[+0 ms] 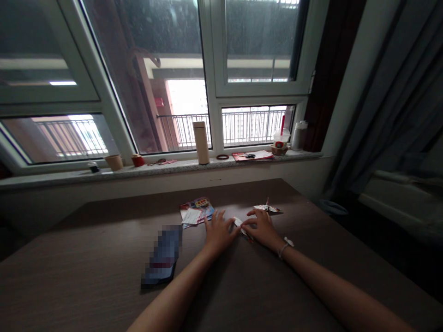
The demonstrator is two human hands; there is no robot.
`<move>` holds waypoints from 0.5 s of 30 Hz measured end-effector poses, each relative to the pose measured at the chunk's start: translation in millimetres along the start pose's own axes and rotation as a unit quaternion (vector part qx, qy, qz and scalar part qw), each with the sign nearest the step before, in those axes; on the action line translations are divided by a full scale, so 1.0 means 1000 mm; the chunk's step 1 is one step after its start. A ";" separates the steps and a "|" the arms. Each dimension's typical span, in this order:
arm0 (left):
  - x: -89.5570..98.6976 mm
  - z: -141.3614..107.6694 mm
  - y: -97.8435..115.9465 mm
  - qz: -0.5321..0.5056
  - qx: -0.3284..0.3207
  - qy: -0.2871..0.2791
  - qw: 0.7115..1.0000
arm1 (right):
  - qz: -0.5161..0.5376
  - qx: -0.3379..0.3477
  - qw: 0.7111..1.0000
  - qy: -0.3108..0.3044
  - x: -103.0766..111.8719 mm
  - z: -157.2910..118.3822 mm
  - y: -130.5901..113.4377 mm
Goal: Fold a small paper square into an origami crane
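Observation:
A small strip of folded white paper [237,222] with some red print lies low over the table between my hands. My left hand [218,234] holds its left side with thumb and forefinger, while the other fingers reach forward, apart. My right hand [263,229], a bracelet on its wrist, pinches the right side of the paper. My fingers cover part of the folds. Just beyond the right hand rests a folded paper crane [266,208], white with coloured print. To the left of my left hand are printed papers [204,205] with a white slip [191,216] on top.
A dark phone [162,258], its screen pixelated, lies left of my left forearm on the brown table [86,258]. Along the windowsill stand a beige flask [201,143], a paper cup [114,162], red papers with scissors [249,156] and a drink cup with a red straw [281,138].

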State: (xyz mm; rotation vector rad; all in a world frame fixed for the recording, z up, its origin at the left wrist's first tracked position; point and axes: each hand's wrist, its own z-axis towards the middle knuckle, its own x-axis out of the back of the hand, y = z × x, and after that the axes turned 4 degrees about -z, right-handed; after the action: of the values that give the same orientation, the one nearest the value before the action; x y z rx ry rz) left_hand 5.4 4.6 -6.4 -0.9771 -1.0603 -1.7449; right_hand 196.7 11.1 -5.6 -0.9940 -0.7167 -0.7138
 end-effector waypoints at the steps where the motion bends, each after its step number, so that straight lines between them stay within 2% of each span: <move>1: 0.000 0.000 -0.001 0.004 -0.004 0.006 1.000 | -0.007 -0.001 1.000 -0.002 0.001 -0.001 -0.001; 9: 0.001 0.005 -0.004 -0.011 -0.016 0.026 0.999 | -0.033 -0.021 0.999 -0.031 0.004 -0.003 -0.003; 15: 0.005 0.006 -0.001 -0.049 0.010 0.015 0.999 | -0.023 -0.048 0.998 -0.046 -0.001 0.001 -0.001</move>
State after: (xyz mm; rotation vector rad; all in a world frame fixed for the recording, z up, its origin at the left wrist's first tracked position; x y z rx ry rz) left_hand 4.2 9.1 0.2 -0.8970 -1.1205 -1.8204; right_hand 194.9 11.5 -5.8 -1.1068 -0.7925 -0.7528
